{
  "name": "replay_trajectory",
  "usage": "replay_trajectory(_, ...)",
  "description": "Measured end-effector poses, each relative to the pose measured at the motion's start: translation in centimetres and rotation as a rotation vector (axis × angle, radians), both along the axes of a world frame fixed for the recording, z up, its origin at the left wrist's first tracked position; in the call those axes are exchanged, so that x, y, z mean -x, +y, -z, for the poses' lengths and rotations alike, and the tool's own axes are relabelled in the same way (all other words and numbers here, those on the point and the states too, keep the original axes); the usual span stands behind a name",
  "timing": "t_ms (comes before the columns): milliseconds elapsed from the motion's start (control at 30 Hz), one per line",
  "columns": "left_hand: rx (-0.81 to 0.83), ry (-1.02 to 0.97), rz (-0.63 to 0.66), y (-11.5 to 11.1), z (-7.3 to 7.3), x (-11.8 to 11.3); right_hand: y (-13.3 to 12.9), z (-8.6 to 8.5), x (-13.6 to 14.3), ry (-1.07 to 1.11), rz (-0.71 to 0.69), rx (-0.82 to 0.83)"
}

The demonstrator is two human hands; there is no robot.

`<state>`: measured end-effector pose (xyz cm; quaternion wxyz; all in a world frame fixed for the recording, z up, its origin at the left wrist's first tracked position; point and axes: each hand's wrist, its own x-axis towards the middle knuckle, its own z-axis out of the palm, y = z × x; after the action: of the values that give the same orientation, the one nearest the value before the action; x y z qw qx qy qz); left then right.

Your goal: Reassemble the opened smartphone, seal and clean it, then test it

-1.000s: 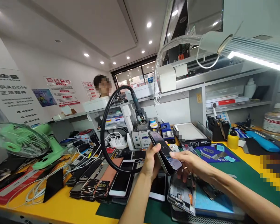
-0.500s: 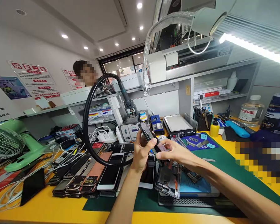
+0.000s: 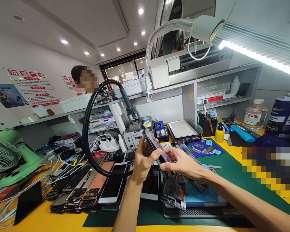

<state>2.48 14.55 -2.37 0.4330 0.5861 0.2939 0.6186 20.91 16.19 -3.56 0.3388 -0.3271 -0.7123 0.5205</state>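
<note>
A dark smartphone (image 3: 152, 141) is held tilted above the bench, its upper end pointing away and to the left. My left hand (image 3: 143, 163) is closed around its left side, with the thumb lying across the front. My right hand (image 3: 182, 161) pinches the lower right edge between thumb and fingers. A thin gap seems to run along the phone's side; whether the screen is loose I cannot tell. Just below lies an opened phone frame (image 3: 172, 191) with bare inner parts, partly on a blue pad (image 3: 203, 197). A white-edged phone (image 3: 150, 185) sits beneath my left wrist.
Rows of phones, including a white one (image 3: 114, 183), cover the bench's left half. A black flexible hose (image 3: 85, 135) loops in front of them. A heating plate (image 3: 183, 129), yellow bottle (image 3: 219, 133) and blue tool mat (image 3: 205, 148) stand behind. A bright lamp (image 3: 256, 56) hangs overhead.
The view has swung slightly, so most things sit a little further left and lower. Both hands stay on the phone, which has turned slightly, and its front catches more light.
</note>
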Motion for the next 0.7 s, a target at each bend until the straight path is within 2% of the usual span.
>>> replay_trajectory(167,0.016,0.001,0.028,0.0,0.1,0.3,0.2,0.1,0.0,0.015,-0.025,0.031)
replay_trajectory(300,0.017,-0.022,0.047,0.1,0.0,0.3,0.1,-0.6,-0.1,0.037,-0.063,0.034)
replay_trajectory(467,0.012,-0.032,0.043,0.0,-0.2,0.3,-0.2,-1.4,-0.2,0.031,-0.083,0.016)
replay_trajectory(700,0.025,-0.015,0.031,-0.1,-0.3,0.5,-0.4,-1.7,-0.3,0.019,-0.079,0.018)
